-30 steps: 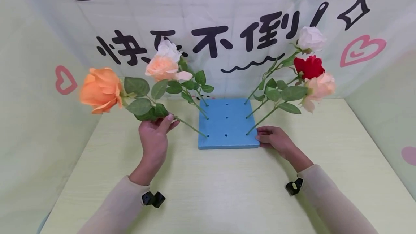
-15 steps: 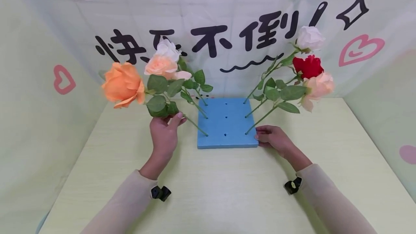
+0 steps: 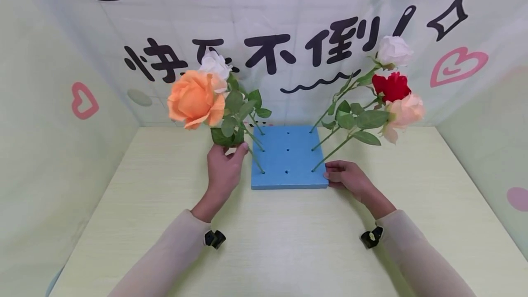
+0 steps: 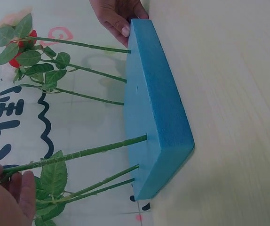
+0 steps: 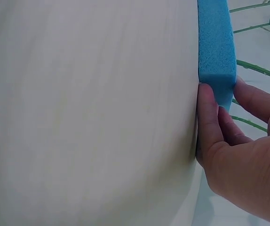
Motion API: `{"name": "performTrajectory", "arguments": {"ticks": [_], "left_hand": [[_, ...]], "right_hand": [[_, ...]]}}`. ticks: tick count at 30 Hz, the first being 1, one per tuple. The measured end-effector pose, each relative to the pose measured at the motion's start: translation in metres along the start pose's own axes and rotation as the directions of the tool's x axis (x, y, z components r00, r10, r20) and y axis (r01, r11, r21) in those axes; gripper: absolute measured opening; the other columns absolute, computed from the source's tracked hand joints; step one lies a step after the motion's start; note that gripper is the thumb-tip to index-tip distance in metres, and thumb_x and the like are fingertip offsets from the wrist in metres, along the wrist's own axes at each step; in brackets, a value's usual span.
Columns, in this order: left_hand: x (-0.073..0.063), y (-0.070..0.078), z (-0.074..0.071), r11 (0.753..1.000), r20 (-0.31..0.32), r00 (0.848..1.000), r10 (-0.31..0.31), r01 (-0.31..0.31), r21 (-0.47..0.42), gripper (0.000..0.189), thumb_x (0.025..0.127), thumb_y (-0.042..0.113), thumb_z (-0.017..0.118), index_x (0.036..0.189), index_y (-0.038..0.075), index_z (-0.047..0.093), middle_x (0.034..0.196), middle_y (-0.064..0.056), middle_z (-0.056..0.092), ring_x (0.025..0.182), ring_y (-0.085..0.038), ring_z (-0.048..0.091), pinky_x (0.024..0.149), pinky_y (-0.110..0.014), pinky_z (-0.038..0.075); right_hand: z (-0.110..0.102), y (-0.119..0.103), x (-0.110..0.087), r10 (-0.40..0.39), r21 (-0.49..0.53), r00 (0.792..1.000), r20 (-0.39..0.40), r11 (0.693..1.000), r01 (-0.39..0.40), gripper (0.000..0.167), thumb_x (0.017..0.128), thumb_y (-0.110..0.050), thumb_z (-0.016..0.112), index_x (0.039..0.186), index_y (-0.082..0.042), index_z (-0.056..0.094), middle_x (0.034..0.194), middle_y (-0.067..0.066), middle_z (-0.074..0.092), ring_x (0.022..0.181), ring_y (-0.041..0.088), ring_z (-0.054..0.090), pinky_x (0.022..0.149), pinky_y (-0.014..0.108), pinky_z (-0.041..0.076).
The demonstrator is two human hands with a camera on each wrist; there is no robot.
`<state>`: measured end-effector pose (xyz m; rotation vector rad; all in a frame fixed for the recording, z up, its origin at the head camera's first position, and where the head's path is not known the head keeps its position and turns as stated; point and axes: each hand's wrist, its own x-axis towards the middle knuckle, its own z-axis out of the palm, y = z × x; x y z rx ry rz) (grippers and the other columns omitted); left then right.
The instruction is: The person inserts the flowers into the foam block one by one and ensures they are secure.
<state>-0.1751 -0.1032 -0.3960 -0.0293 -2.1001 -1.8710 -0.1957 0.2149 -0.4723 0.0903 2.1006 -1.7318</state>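
Observation:
In the head view my left hand [image 3: 224, 168] pinches the stem of an orange rose [image 3: 195, 100] just under its leaves. The lower end of that stem [image 4: 83, 153] stands in the front-left hole of a blue foam board [image 3: 274, 162], as the left wrist view shows. My right hand [image 3: 348, 178] holds the board's front-right corner. In the right wrist view, its thumb lies on the top face and its fingers [image 5: 208, 110] are against the side near the tabletop. Behind the orange rose a white rose [image 3: 214, 64] stands in the board, and a peach rose is mostly hidden.
Along the board's right side lean a white rose [image 3: 393, 51], a red rose [image 3: 392, 86] and a peach rose [image 3: 406, 111]. Down the middle runs a column of bare holes [image 3: 287, 150]. A printed cloth [image 3: 264, 8] hangs behind the pale table [image 3: 280, 242].
My left hand has moved right, toward the board, bringing the orange rose more upright and in front of the peach one. The right hand and board have stayed in place.

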Motion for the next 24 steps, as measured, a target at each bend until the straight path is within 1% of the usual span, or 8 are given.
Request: {"name": "performTrajectory", "arguments": {"ticks": [5,8,11,14,17,19,21,24], "left_hand": [[0.002,-0.001,-0.001,1.000,-0.019,1.000,-0.012,0.012,0.011,0.035,0.089,0.005,0.067,0.123,0.001,0.058,0.101,-0.013,0.062,0.091,-0.025,0.063,0.073,-0.023,0.057],[0.002,-0.003,-0.004,1.000,-0.013,1.000,-0.019,0.020,0.019,0.036,0.089,0.008,0.068,0.123,0.003,0.059,0.103,-0.011,0.062,0.092,-0.021,0.061,0.072,-0.021,0.055],[-0.001,-0.005,-0.009,0.999,0.023,1.000,-0.012,0.011,0.045,0.036,0.090,0.012,0.070,0.123,0.006,0.059,0.107,-0.009,0.062,0.096,-0.018,0.060,0.074,-0.021,0.054],[-0.004,-0.006,-0.015,0.997,0.072,0.997,0.003,-0.009,0.082,0.037,0.089,0.017,0.072,0.123,0.007,0.059,0.111,-0.008,0.063,0.098,-0.018,0.062,0.078,-0.025,0.056],[-0.009,-0.008,-0.021,0.991,0.119,0.993,-0.019,0.003,0.134,0.041,0.088,0.022,0.073,0.126,0.013,0.059,0.113,-0.005,0.064,0.100,-0.018,0.063,0.083,-0.031,0.056],[-0.012,-0.009,-0.025,0.984,0.150,0.987,-0.050,0.022,0.179,0.041,0.088,0.026,0.073,0.125,0.014,0.060,0.112,-0.005,0.064,0.101,-0.019,0.063,0.085,-0.034,0.056],[-0.014,-0.011,-0.029,0.972,0.181,0.981,-0.073,0.029,0.234,0.043,0.088,0.031,0.073,0.126,0.015,0.060,0.111,-0.007,0.064,0.104,-0.021,0.062,0.087,-0.037,0.056],[-0.017,-0.013,-0.034,0.951,0.223,0.971,-0.082,0.009,0.309,0.046,0.089,0.035,0.072,0.127,0.013,0.059,0.114,-0.009,0.063,0.108,-0.023,0.060,0.090,-0.040,0.055]], "right_hand": [[0.001,0.000,0.002,-0.002,0.003,1.000,0.007,1.000,0.002,0.050,0.096,-0.007,0.060,0.138,0.011,0.042,0.121,0.019,0.054,0.089,0.010,0.064,0.085,0.029,0.056],[0.002,-0.001,0.003,-0.006,-0.005,1.000,0.007,1.000,0.006,0.049,0.096,-0.007,0.059,0.138,0.012,0.042,0.122,0.020,0.053,0.089,0.010,0.063,0.086,0.030,0.056],[0.005,-0.003,0.004,-0.015,-0.043,1.000,-0.007,0.999,0.015,0.048,0.096,-0.007,0.059,0.136,0.013,0.044,0.123,0.023,0.053,0.089,0.011,0.063,0.085,0.031,0.057],[0.007,-0.005,0.003,-0.025,-0.113,0.999,-0.026,0.993,0.022,0.045,0.096,-0.008,0.059,0.134,0.013,0.046,0.124,0.025,0.054,0.091,0.013,0.063,0.084,0.032,0.057],[0.007,-0.005,-0.003,-0.032,-0.200,0.999,-0.036,0.980,0.024,0.044,0.097,-0.011,0.058,0.133,0.013,0.048,0.126,0.026,0.055,0.097,0.018,0.063,0.083,0.034,0.058],[0.004,-0.005,-0.008,-0.046,-0.276,0.999,-0.030,0.961,0.036,0.045,0.097,-0.014,0.058,0.133,0.011,0.049,0.127,0.026,0.056,0.099,0.022,0.064,0.082,0.035,0.058],[-0.002,-0.005,-0.015,-0.074,-0.367,0.997,-0.018,0.928,0.063,0.046,0.097,-0.018,0.058,0.133,0.010,0.050,0.126,0.026,0.058,0.097,0.024,0.066,0.080,0.035,0.058],[-0.010,-0.007,-0.025,-0.134,-0.523,0.991,-0.004,0.845,0.112,0.047,0.097,-0.023,0.058,0.132,0.008,0.053,0.124,0.025,0.061,0.095,0.028,0.067,0.077,0.037,0.057]]}}
